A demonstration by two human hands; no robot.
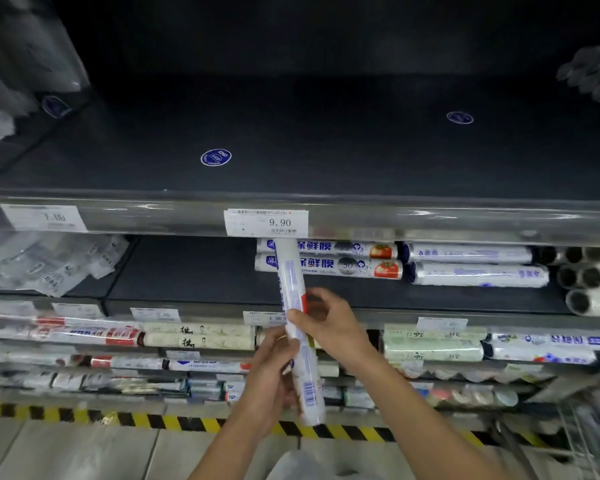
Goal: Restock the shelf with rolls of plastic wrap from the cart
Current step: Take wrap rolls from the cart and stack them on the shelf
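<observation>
I hold a white roll of plastic wrap (291, 285) with blue print upright and slightly tilted in front of the shelves. My right hand (329, 323) grips its middle from the right. My left hand (274, 368) grips it lower down from the left. Its top end overlaps the 9.90 price tag (266, 222). Behind it, two matching rolls (343, 259) lie stacked on the second shelf (187, 271). The upper shelf (291, 161) is dark and bare apart from round blue stickers.
More white rolls (475, 265) and end-on rolls (582, 275) fill the second shelf's right side. Bagged goods (49, 265) lie at its left. Lower shelves hold several boxed rolls. The wire cart (586, 431) stands at bottom right, above a yellow-black floor stripe (84, 415).
</observation>
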